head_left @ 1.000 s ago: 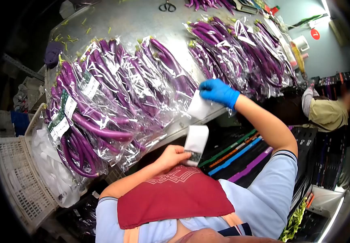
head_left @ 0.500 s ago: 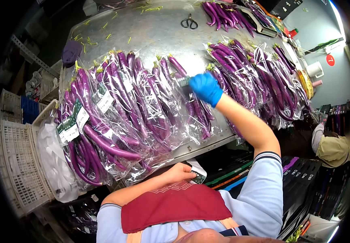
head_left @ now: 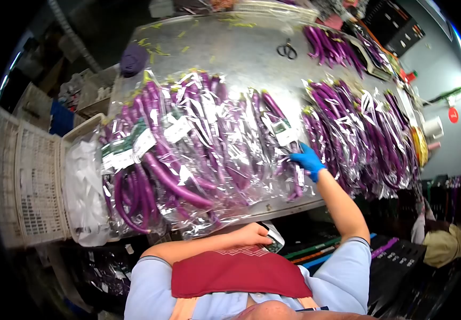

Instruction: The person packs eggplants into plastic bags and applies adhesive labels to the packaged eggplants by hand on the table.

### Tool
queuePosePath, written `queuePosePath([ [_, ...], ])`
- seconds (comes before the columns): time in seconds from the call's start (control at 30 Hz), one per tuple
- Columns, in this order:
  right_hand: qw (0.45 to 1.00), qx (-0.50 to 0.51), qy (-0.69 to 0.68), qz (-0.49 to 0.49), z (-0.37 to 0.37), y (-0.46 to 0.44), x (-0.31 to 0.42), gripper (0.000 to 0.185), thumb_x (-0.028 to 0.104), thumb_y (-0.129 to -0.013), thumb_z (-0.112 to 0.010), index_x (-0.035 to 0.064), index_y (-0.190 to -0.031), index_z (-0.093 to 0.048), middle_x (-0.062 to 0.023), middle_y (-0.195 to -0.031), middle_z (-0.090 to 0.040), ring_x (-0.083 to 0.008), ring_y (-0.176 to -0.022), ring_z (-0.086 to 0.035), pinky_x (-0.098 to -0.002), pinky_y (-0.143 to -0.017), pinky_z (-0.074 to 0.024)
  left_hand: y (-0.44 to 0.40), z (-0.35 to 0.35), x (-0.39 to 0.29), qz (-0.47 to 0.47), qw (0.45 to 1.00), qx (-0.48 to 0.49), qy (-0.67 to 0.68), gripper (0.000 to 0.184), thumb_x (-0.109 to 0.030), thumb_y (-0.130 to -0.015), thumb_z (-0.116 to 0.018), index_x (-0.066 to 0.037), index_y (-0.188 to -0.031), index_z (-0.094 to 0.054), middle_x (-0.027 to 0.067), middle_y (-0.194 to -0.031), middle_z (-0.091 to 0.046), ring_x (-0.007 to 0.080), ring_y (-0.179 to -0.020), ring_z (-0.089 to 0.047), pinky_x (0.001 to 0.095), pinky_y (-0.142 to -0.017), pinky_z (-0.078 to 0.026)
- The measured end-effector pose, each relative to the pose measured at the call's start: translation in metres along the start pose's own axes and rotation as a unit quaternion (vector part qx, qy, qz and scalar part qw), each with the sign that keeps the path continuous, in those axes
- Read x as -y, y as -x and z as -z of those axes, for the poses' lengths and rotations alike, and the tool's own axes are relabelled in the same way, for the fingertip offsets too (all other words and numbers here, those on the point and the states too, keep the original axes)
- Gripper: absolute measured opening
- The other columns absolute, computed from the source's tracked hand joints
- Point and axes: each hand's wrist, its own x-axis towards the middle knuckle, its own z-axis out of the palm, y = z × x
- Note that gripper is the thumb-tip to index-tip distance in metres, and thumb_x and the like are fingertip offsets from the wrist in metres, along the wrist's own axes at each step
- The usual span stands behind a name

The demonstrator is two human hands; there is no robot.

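In the head view, my right hand, in a blue glove, is at the right side of a clear bag of long purple eggplants. Its thumb and fingers lie around the lower part of the bag. A white and dark green label sits on that bag just above the fingers. My bare left hand stays low in front of the red apron, closed on a white and dark green strip of labels. Part of the strip is hidden by the hand.
More bagged eggplants lie to the left, and others to the right, on the metal table. Black scissors and loose eggplants are at the back. White crates stand at the left.
My right hand has moved down from the label to the bag's side, its fist loosened. The label now shows fully on the bag. The view has shifted; my left hand keeps its hold.
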Motion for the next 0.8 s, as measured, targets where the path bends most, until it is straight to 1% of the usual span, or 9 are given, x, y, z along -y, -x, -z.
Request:
queuePosePath([
  [0.13,0.997,-0.004,-0.051,0.058,0.008,0.041,0.054,0.069,0.002,-0.071,-0.059,-0.0055,-0.129,-0.023,-0.0115,-0.098,-0.056,-0.0126,-0.076,-0.057,-0.0221,-0.069,-0.0463,0.011,0.000,0.002,0.000,0.999,0.019,0.045,0.020,-0.014,-0.076,-0.061,0.001,-0.088,-0.064,0.0006,-0.071,-0.060,0.0055,-0.065,-0.051,0.0221,-0.061,-0.042],
  [0.37,0.981,0.093,-0.095,0.142,-0.112,0.102,0.155,0.050,0.011,-0.075,-0.057,-0.0002,-0.120,-0.039,-0.0037,-0.085,-0.055,-0.0075,-0.075,-0.052,-0.0194,-0.069,-0.0432,0.033,-0.007,-0.006,-0.046,0.996,0.021,0.071,0.023,-0.019,-0.079,-0.060,0.002,-0.069,-0.057,-0.0056,-0.060,-0.048,0.0020,-0.058,-0.040,0.0226,-0.052,-0.035],
  [0.47,0.971,0.126,-0.186,0.083,-0.195,0.099,0.161,0.042,0.018,-0.075,-0.062,0.0033,-0.111,-0.045,-0.0047,-0.092,-0.055,-0.0112,-0.081,-0.051,-0.0252,-0.070,-0.0422,0.026,-0.008,0.008,-0.091,0.991,-0.001,-0.098,0.027,-0.024,-0.078,-0.060,0.000,-0.067,-0.056,-0.0003,-0.057,-0.047,0.0052,-0.056,-0.039,0.0272,-0.050,-0.033],
  [0.53,0.990,0.105,-0.067,0.060,-0.235,0.080,0.143,0.048,0.027,-0.073,-0.066,0.0041,-0.110,-0.045,-0.0091,-0.100,-0.053,-0.0146,-0.086,-0.051,-0.0286,-0.074,-0.0418,0.037,-0.007,-0.008,-0.026,0.996,0.000,-0.089,0.028,-0.025,-0.076,-0.061,0.002,-0.071,-0.061,0.0048,-0.058,-0.052,0.0062,-0.057,-0.044,0.0283,-0.051,-0.036],
  [0.57,0.973,0.197,-0.001,0.118,-0.244,0.055,0.119,0.054,0.033,-0.077,-0.062,0.0016,-0.116,-0.041,-0.0144,-0.108,-0.050,-0.0189,-0.094,-0.049,-0.0316,-0.080,-0.0409,0.024,-0.007,0.018,-0.035,0.998,0.014,-0.053,0.027,-0.024,-0.077,-0.061,0.002,-0.073,-0.061,0.0036,-0.060,-0.054,0.0060,-0.058,-0.045,0.0265,-0.052,-0.037],
  [0.6,0.951,0.146,0.131,0.238,-0.246,0.050,0.110,0.062,0.038,-0.079,-0.057,-0.0014,-0.122,-0.035,-0.0178,-0.109,-0.050,-0.0238,-0.098,-0.048,-0.0338,-0.083,-0.0398,0.030,-0.009,0.007,-0.027,0.999,0.019,-0.037,0.025,-0.023,-0.077,-0.061,0.002,-0.076,-0.062,0.0033,-0.062,-0.055,0.0058,-0.059,-0.046,0.0252,-0.053,-0.038],
  [0.63,0.918,0.186,0.069,0.344,-0.241,0.055,0.109,0.061,0.039,-0.082,-0.052,-0.0038,-0.122,-0.035,-0.0188,-0.104,-0.053,-0.0255,-0.097,-0.049,-0.0352,-0.084,-0.0388,0.036,-0.009,-0.003,-0.019,0.999,0.020,-0.020,0.024,-0.022,-0.077,-0.061,0.002,-0.078,-0.063,0.0030,-0.064,-0.056,0.0056,-0.061,-0.047,0.0239,-0.054,-0.039],
  [0.7,0.926,0.162,0.171,0.295,-0.202,0.065,0.122,0.053,0.034,-0.081,-0.053,-0.0024,-0.118,-0.041,-0.0188,-0.102,-0.054,-0.0285,-0.095,-0.051,-0.0368,-0.084,-0.0384,0.028,-0.007,0.017,-0.017,1.000,0.018,0.010,0.023,-0.020,-0.078,-0.061,0.002,-0.084,-0.063,0.0021,-0.068,-0.058,0.0057,-0.063,-0.049,0.0228,-0.056,-0.041],
  [0.8,0.770,-0.171,0.457,0.411,-0.088,0.036,0.097,0.044,0.026,-0.078,-0.056,0.0033,-0.115,-0.047,-0.0193,-0.108,-0.052,-0.0303,-0.097,-0.051,-0.0365,-0.087,-0.0391,0.026,-0.006,0.022,0.013,0.996,0.029,0.080,0.021,-0.016,-0.080,-0.059,0.001,-0.091,-0.062,0.0025,-0.078,-0.061,0.0071,-0.069,-0.053,0.0220,-0.062,-0.044],
])
